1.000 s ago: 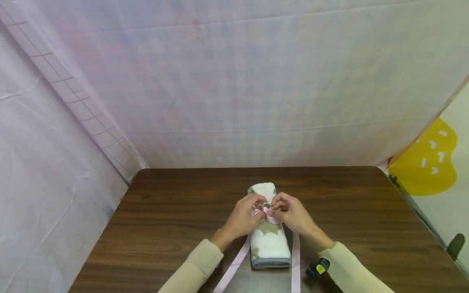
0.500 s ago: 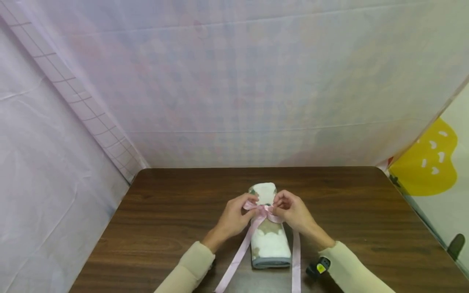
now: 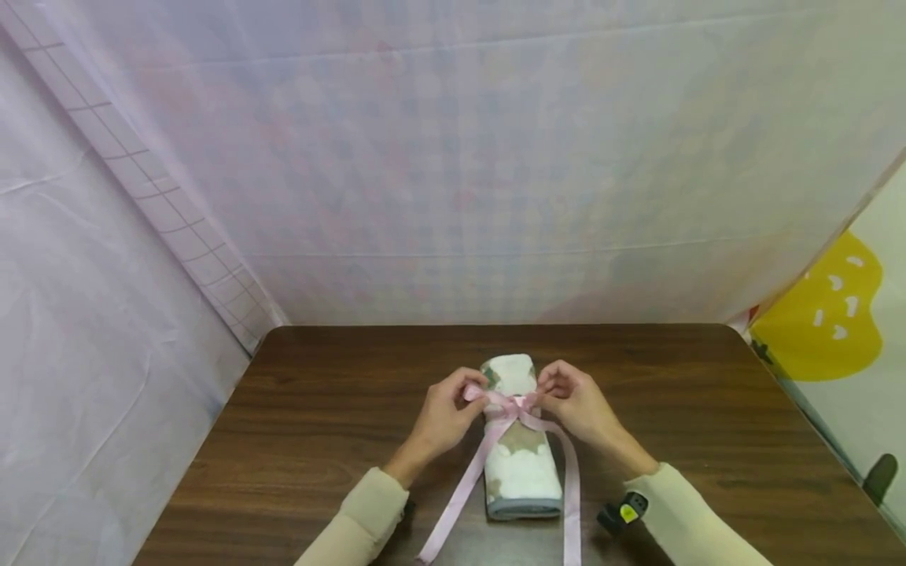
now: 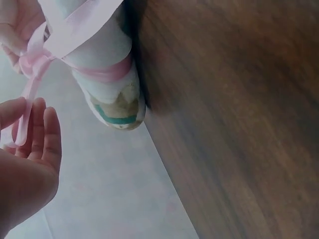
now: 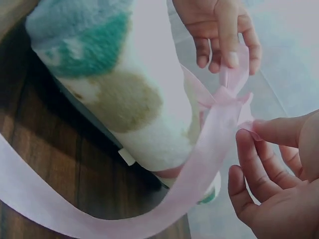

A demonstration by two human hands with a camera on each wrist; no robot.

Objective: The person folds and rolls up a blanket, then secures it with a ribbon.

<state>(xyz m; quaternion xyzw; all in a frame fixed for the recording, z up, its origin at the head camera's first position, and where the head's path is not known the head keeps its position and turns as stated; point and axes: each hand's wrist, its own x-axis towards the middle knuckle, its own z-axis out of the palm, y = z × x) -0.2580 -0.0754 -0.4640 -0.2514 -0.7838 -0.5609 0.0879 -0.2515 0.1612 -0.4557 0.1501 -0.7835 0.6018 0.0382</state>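
Note:
A rolled white towel (image 3: 520, 472) with tan and green patches lies lengthwise on the table, a pink ribbon (image 3: 467, 479) wrapped round it. On top of the roll the ribbon forms a bow with a knot in the middle. My left hand (image 3: 446, 410) pinches the bow's left loop between thumb and fingers. At the right side, my right hand (image 3: 576, 399) pinches the other loop by its end, as the right wrist view shows with the thumb and index fingertips (image 5: 249, 134). Two long ribbon tails run from the knot toward the table's near edge.
The dark wood table (image 3: 318, 440) stretches out on both sides of the roll. Behind it hangs a pale checked curtain (image 3: 453, 196). A black device with a yellow mark (image 3: 626, 512) sits at my right cuff.
My left hand has moved left, drawing its loop outward. My right hand has shifted slightly right and up. The bow has spread and its knot looks tighter, and the right tail now shows arching from it.

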